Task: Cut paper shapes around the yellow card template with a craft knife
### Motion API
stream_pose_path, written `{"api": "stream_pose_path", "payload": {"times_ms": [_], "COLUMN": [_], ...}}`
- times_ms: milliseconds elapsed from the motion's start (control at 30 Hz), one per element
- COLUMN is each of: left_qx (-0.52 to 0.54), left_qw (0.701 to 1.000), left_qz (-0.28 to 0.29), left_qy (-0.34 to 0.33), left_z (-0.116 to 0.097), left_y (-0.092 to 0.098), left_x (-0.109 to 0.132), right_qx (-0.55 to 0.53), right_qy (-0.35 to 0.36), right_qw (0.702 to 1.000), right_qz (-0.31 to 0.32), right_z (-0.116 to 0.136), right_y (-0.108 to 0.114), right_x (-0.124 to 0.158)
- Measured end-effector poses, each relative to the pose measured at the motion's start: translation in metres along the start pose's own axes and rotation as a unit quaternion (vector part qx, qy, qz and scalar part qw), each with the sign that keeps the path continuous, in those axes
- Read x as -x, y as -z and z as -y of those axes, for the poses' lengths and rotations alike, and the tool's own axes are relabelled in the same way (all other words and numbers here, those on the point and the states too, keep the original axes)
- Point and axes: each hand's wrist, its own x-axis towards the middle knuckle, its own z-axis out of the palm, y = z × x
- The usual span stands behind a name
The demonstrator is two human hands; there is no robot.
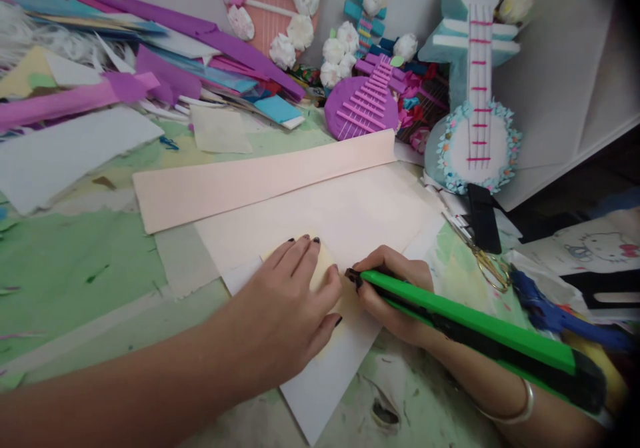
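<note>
My left hand lies flat, fingers stretched out, pressing a small pale yellow piece down onto a white sheet. My right hand is closed round a long green utility knife, its dark tip touching the sheet right beside the yellow piece and my left thumb. A bangle sits on my right wrist. Most of the yellow piece is hidden under my left hand.
A long pale pink strip lies behind the sheet. Gold-handled scissors and a blue tool lie at the right. Foam guitar models and stacked coloured foam sheets crowd the back of the green table.
</note>
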Motion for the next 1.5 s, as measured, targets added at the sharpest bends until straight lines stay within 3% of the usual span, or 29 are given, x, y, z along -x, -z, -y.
{"api": "stream_pose_path", "payload": {"times_ms": [433,600,800,1067,1267,1500], "left_qx": [-0.027,-0.023,-0.001,-0.001,0.005,0.001], "left_qw": [0.999,0.999,1.0,1.0,1.0,1.0], "left_qz": [0.02,0.024,0.025,0.014,0.027,0.024], "left_qy": [-0.016,-0.003,0.012,0.006,0.002,-0.002], "left_z": [-0.002,-0.003,-0.003,-0.004,-0.004,-0.003], "left_y": [0.001,0.001,0.002,0.002,0.002,0.004], "left_x": [-0.003,-0.002,0.0,0.0,0.001,0.0], "right_qx": [-0.03,-0.032,-0.048,-0.031,-0.038,-0.029], "right_qy": [-0.019,-0.019,-0.011,-0.006,-0.001,0.001], "right_qw": [0.999,0.999,0.997,0.999,0.998,0.999], "right_qz": [-0.038,-0.02,-0.062,-0.028,-0.048,-0.026], "right_z": [-0.007,-0.006,-0.015,-0.007,-0.006,-0.005], "right_y": [-0.007,-0.007,-0.014,-0.006,-0.006,-0.002], "right_x": [0.007,0.008,0.016,0.014,0.016,0.018]}}
